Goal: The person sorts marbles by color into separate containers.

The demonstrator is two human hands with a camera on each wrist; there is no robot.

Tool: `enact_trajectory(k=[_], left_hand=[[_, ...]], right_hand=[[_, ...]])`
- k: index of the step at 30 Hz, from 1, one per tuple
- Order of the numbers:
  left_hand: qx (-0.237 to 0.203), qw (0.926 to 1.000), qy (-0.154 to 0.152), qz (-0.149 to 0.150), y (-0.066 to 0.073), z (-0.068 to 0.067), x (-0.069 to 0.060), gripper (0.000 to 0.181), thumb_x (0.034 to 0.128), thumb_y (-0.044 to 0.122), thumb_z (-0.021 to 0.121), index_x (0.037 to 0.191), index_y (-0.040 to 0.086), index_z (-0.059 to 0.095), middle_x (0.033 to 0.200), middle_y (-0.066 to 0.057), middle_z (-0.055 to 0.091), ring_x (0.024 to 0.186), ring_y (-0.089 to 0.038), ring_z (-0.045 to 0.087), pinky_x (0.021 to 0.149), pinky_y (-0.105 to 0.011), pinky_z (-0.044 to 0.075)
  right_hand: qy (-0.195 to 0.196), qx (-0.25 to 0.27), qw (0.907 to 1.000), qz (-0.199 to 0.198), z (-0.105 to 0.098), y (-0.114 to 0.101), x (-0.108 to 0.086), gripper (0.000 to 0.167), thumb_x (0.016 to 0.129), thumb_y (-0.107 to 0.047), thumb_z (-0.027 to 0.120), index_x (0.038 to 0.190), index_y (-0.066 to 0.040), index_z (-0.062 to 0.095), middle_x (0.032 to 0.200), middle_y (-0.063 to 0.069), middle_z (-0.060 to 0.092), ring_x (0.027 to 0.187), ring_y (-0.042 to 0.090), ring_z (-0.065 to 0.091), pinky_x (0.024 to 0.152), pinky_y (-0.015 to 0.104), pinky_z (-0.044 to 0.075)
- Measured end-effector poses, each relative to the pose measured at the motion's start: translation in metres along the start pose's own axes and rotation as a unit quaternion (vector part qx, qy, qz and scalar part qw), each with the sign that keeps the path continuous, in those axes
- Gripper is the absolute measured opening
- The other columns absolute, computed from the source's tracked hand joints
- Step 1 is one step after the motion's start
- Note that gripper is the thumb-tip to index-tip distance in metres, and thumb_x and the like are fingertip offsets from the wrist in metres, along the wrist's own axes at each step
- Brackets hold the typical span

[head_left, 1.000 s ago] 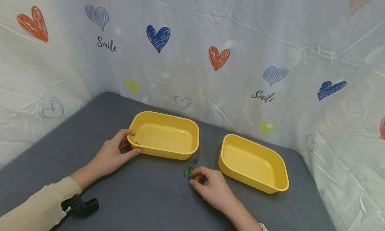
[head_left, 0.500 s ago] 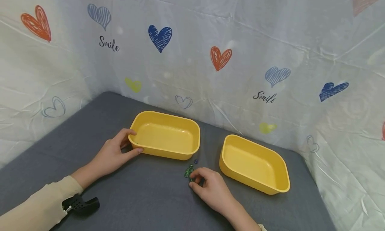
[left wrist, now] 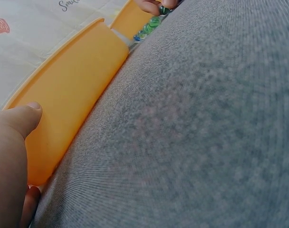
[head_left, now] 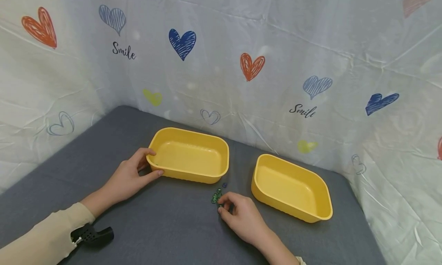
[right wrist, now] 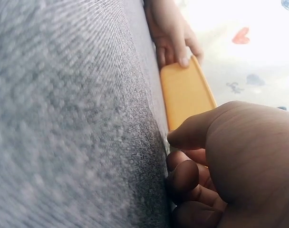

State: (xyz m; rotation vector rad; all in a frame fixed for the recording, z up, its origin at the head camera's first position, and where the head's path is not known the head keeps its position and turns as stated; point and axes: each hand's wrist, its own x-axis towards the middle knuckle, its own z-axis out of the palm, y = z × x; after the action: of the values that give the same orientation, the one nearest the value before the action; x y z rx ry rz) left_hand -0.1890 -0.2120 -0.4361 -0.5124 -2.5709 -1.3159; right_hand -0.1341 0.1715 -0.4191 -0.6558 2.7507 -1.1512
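Observation:
At the near left corner of the left yellow plastic tub [head_left: 188, 155], my left hand [head_left: 129, 176] grips the wall. Its thumb [left wrist: 28, 116] lies along the outside and fingers reach over the rim. A small green bit [head_left: 157, 164] barely shows inside that corner. My right hand [head_left: 245, 217] is low over the cloth, its thumb and forefinger pinching a dark green glass bead [left wrist: 163, 9]. Just left of its fingertips lies a small cluster of green glass beads [head_left: 215, 197]. A single blue bead [head_left: 225, 185] sits between the cluster and the left tub.
A second yellow tub [head_left: 291, 188] stands to the right of my right hand, with nothing seen inside. Grey cloth [head_left: 165, 226] covers the table. Behind hangs a white curtain [head_left: 214, 96] printed with hearts. A black strap device [head_left: 91, 235] is on the left wrist.
The right fingertips have drawn very slightly away from the cluster with the bead. The green bit in the left tub shows less than before. My left hand keeps its hold.

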Motion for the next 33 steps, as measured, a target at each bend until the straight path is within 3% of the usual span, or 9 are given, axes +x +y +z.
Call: enact_trajectory(k=[15,24,33], left_hand=[[0.001,1.0000,-0.005,-0.004,0.000,0.000,0.001,0.061,0.1008,0.034,0.084,0.145,0.009,0.050,0.154,-0.022,0.060,0.134,-0.043,0.065,0.101,-0.062,0.055],[0.004,1.0000,-0.001,0.001,-0.001,0.001,0.000,0.060,0.1005,0.033,0.085,0.144,0.010,0.051,0.150,-0.019,0.063,0.132,-0.043,0.066,0.100,-0.062,0.056],[-0.002,1.0000,-0.006,0.002,0.000,0.000,0.000,0.060,0.1010,0.032,0.084,0.145,0.008,0.051,0.146,-0.018,0.065,0.133,-0.041,0.066,0.100,-0.060,0.057]], right_hand=[[0.033,0.017,0.9991,0.019,0.000,-0.004,-0.001,0.007,0.100,-0.011,0.079,0.104,-0.017,0.076,0.083,-0.010,0.068,0.046,0.003,0.046,0.046,0.025,0.044],[0.056,0.021,0.9982,0.003,-0.003,-0.006,-0.001,0.009,0.099,-0.009,0.078,0.103,-0.016,0.076,0.084,-0.010,0.068,0.048,0.003,0.047,0.045,0.026,0.044],[0.101,0.026,0.9943,-0.023,-0.016,-0.016,0.006,0.012,0.100,-0.005,0.078,0.109,-0.013,0.078,0.084,-0.010,0.069,0.062,0.009,0.058,0.054,0.027,0.051]])
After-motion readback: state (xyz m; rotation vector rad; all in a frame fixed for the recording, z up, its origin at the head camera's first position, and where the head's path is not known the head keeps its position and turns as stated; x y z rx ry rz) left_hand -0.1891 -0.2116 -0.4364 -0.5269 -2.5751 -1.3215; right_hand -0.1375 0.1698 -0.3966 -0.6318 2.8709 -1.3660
